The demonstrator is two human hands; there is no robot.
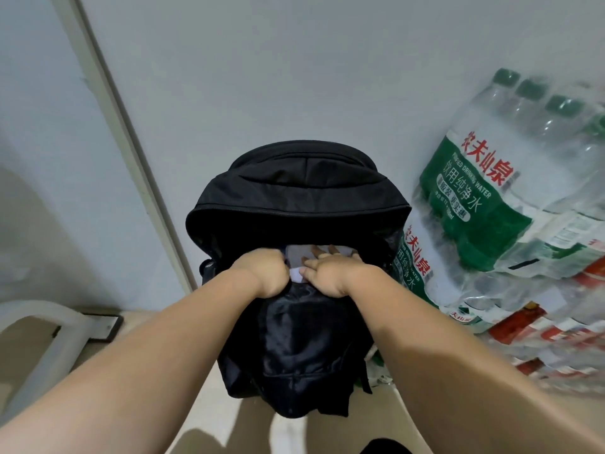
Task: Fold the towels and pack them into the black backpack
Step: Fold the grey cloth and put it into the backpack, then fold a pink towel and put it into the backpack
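Centrally: left hand fisted, fingers curled round near rim of black backpack opening. Right hand just beside it, fingers straight and spread, pressing on white towel inside open backpack. Backpack upright on floor, mid-frame, near wall. Shrink-wrapped water bottle packs stacked at right of frame, just beside backpack.

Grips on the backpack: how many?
2. The left grip clutches the black backpack at its near rim; the right grip lies flat on the pale towel inside. Neither is hidden.
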